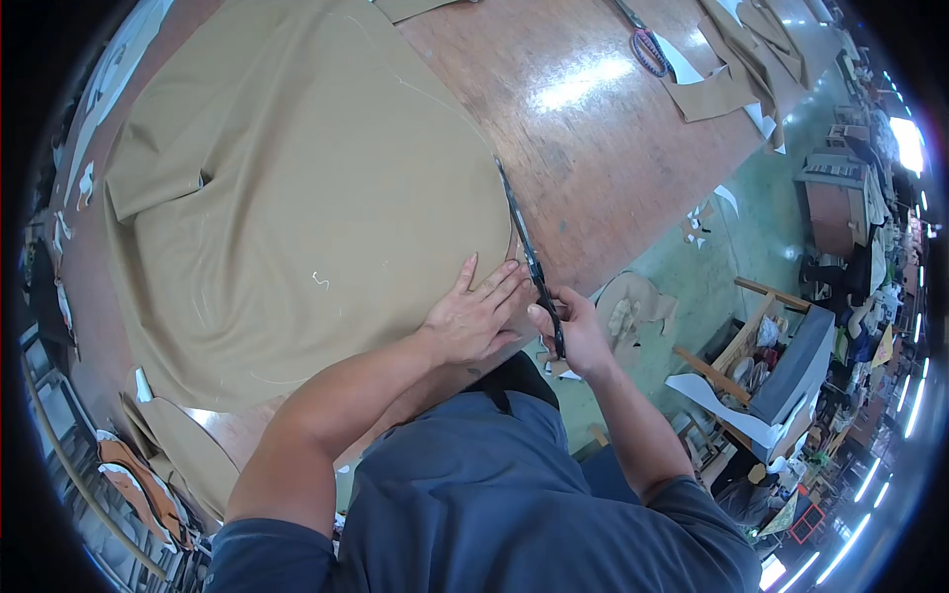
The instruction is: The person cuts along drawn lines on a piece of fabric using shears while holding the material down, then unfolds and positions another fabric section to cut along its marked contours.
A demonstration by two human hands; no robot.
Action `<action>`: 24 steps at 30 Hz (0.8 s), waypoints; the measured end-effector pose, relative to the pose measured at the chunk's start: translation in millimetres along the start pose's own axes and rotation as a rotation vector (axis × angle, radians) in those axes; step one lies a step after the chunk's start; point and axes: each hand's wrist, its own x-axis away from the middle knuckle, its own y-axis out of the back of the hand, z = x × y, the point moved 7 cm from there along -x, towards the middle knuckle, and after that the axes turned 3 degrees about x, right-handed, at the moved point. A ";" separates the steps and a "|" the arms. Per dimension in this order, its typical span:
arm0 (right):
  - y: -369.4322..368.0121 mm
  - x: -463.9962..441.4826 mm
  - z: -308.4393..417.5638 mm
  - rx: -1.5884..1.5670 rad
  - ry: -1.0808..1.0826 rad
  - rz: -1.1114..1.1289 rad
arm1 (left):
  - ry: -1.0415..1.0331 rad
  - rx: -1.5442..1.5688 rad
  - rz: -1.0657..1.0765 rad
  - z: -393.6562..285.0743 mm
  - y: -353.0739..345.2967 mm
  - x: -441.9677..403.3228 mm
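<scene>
A large tan sheet of fabric or leather-like material (395,198) lies on the wooden table, with folds on its left side and faint chalk lines near its edge. My left hand (477,310) rests flat on its near right edge, fingers spread. Long dark scissors (525,237) are in my right hand (577,334), their handles partly hidden by the fingers. The blades point away from me along the right edge of the sheet, and their tip touches or lies right beside that edge. Both hands are close together.
A second pair of scissors with wrapped handles (648,49) lies at the far side of the table (583,148), near tan offcuts (717,94). Scraps lie on the green floor (682,277). A grey wood-framed piece (791,366) stands to the right.
</scene>
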 end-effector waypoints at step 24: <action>14.1 1.2 -3.8 0.107 -0.018 -0.057 | -0.030 -0.019 -0.042 1.2 -4.0 1.5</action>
